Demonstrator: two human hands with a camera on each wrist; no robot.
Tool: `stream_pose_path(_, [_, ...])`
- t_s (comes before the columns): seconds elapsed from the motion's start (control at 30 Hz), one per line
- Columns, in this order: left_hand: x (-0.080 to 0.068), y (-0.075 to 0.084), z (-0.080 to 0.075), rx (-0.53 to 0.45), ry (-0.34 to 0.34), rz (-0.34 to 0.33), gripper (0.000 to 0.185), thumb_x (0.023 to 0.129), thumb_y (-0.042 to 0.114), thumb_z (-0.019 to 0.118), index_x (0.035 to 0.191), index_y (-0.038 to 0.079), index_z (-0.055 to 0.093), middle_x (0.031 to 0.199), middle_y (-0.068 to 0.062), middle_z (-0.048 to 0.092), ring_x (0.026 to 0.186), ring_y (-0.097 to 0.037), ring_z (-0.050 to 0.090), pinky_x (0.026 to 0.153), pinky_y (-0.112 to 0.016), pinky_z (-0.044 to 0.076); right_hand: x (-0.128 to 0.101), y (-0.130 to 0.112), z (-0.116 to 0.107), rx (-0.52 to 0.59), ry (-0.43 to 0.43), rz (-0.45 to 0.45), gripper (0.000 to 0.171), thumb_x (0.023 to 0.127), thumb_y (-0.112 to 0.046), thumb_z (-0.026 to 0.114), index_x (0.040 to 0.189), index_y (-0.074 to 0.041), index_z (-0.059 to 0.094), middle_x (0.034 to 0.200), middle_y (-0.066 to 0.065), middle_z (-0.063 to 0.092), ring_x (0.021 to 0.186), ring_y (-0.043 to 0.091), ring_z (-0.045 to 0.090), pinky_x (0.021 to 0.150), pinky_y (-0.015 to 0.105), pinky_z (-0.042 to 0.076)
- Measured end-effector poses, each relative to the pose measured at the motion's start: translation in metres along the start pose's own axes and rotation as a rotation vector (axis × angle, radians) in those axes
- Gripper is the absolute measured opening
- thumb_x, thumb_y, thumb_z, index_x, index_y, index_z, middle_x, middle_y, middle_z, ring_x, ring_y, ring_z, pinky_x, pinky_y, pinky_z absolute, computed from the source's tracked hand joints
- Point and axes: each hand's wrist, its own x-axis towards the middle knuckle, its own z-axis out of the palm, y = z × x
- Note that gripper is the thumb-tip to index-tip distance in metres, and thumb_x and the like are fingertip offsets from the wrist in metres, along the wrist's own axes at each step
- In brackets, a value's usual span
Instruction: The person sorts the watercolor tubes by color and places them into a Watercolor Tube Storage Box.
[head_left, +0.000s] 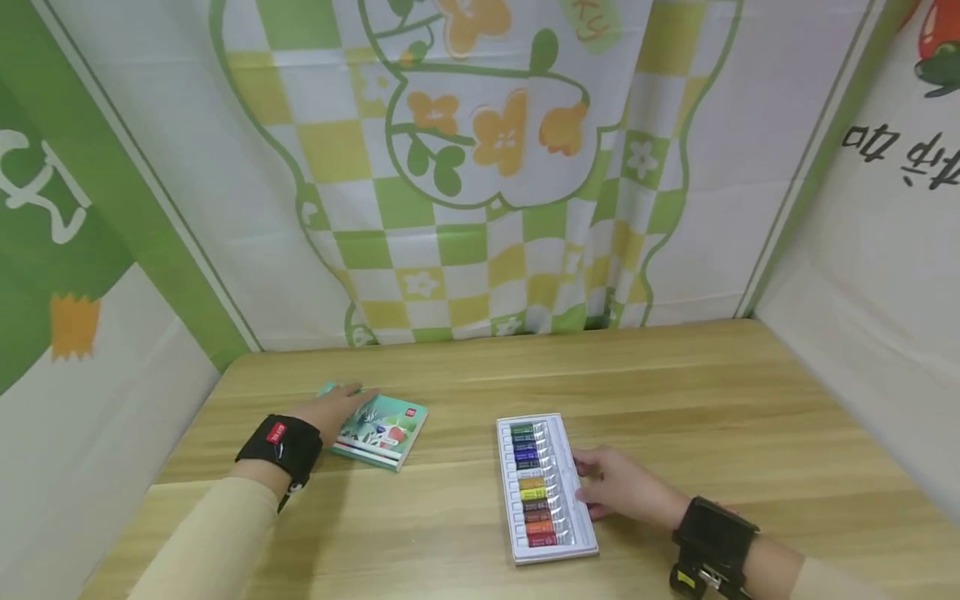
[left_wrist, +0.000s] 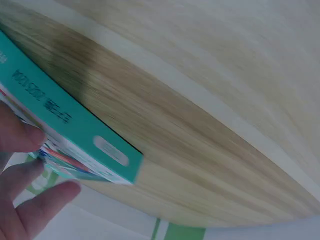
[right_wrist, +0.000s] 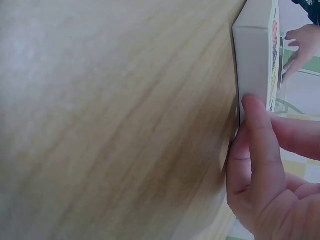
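Note:
A teal box (head_left: 390,421) with a printed picture on its lid lies at the left of the table. My left hand (head_left: 337,410) rests over its far left part; in the left wrist view its fingers (left_wrist: 50,202) are spread and loosely bent by the printed face. Nearer the middle lies a white tray of paint tubes (head_left: 551,492), its coloured tubes in a row. At its right edge my right hand (head_left: 618,487) holds the rim with thumb and fingers. In the right wrist view, one fingertip presses the tray's white side wall (right_wrist: 252,60).
Both items lie on a wood-grain table (head_left: 420,533). A checked, flowered curtain (head_left: 465,250) hangs along the back edge, and printed cloth walls (head_left: 862,275) stand on both sides. Each wrist wears a black strap (head_left: 716,537) with a device.

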Motion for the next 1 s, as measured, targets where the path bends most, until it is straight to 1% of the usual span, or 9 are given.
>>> stream_pose_path(0.1, [0.001,0.006,0.002,-0.017,-0.071,-0.042,0.098,0.071,-0.031,0.067,0.157,0.005,0.036,0.159,-0.032,0.029,0.14,-0.059,0.029,0.076,-0.054,0.05,0.001,0.001,0.001,0.014,-0.007,0.013,0.067,0.087,0.013,0.066,0.145,0.022,0.034,0.112,0.024,0.059,0.08,0.022,0.067,0.068,0.039,0.061])
stream_pose_path(0.2, [0.0,0.009,0.004,0.01,-0.153,-0.081,0.105,0.072,-0.03,0.064,0.161,0.01,0.026,0.164,-0.028,0.019,0.145,-0.058,0.021,0.085,-0.059,0.047,0.001,0.001,0.001,0.021,-0.014,0.018,0.068,0.087,0.013,0.066,0.146,0.021,0.033,0.106,0.017,0.058,0.08,0.022,0.067,0.068,0.038,0.061])
stream_pose_path(0.27, [0.001,0.009,0.005,0.02,-0.168,-0.094,0.108,0.072,-0.03,0.062,0.162,0.013,0.023,0.165,-0.027,0.017,0.146,-0.057,0.019,0.084,-0.06,0.047,0.002,0.001,0.0,0.016,-0.008,0.014,0.068,0.086,0.012,0.066,0.145,0.022,0.034,0.108,0.017,0.06,0.08,0.021,0.066,0.067,0.038,0.061])
stream_pose_path(0.33, [0.004,0.009,0.004,0.014,-0.162,-0.088,0.105,0.073,-0.031,0.059,0.162,0.014,0.023,0.165,-0.027,0.017,0.145,-0.058,0.018,0.085,-0.06,0.045,0.002,0.001,-0.001,0.009,0.002,0.012,0.067,0.086,0.012,0.067,0.145,0.022,0.035,0.111,0.017,0.061,0.079,0.022,0.066,0.067,0.038,0.061])
stream_pose_path(0.43, [0.012,0.012,0.003,-0.04,-0.133,-0.065,0.105,0.072,-0.035,0.055,0.161,0.014,0.029,0.165,-0.027,0.019,0.145,-0.059,0.017,0.07,-0.049,0.048,0.001,0.0,-0.002,0.002,0.01,0.009,0.067,0.086,0.012,0.067,0.144,0.022,0.036,0.112,0.018,0.062,0.078,0.022,0.066,0.066,0.037,0.061])
stream_pose_path(0.63, [0.024,0.035,0.009,-0.079,-0.093,-0.004,0.094,0.076,-0.033,0.059,0.156,0.013,0.04,0.165,-0.022,0.026,0.143,-0.059,0.023,0.056,-0.034,0.047,-0.005,0.006,-0.005,0.004,-0.028,0.002,0.065,0.085,0.014,0.067,0.143,0.023,0.037,0.107,0.016,0.061,0.076,0.022,0.066,0.064,0.037,0.061])
stream_pose_path(0.77, [0.034,0.052,0.013,-0.029,-0.064,0.012,0.09,0.08,-0.027,0.066,0.156,0.015,0.041,0.165,-0.018,0.028,0.143,-0.057,0.028,0.068,-0.047,0.056,-0.007,0.012,-0.006,0.026,-0.054,-0.005,0.065,0.086,0.014,0.066,0.142,0.025,0.036,0.104,0.014,0.058,0.078,0.022,0.066,0.064,0.038,0.061])
stream_pose_path(0.9, [0.047,0.06,0.007,0.032,-0.033,0.024,0.092,0.08,-0.024,0.071,0.156,0.019,0.042,0.166,-0.014,0.028,0.144,-0.054,0.028,0.079,-0.062,0.055,-0.004,0.011,-0.007,0.036,-0.067,-0.029,0.065,0.085,0.012,0.067,0.142,0.024,0.037,0.105,0.014,0.057,0.078,0.023,0.065,0.064,0.038,0.061])
stream_pose_path(1.0, [0.057,0.065,0.001,0.05,-0.035,0.047,0.094,0.081,-0.023,0.071,0.157,0.023,0.041,0.167,-0.011,0.026,0.147,-0.051,0.025,0.078,-0.058,0.056,-0.003,0.008,-0.008,0.042,-0.088,-0.051,0.065,0.084,0.013,0.067,0.141,0.024,0.037,0.105,0.014,0.058,0.078,0.024,0.065,0.064,0.038,0.061])
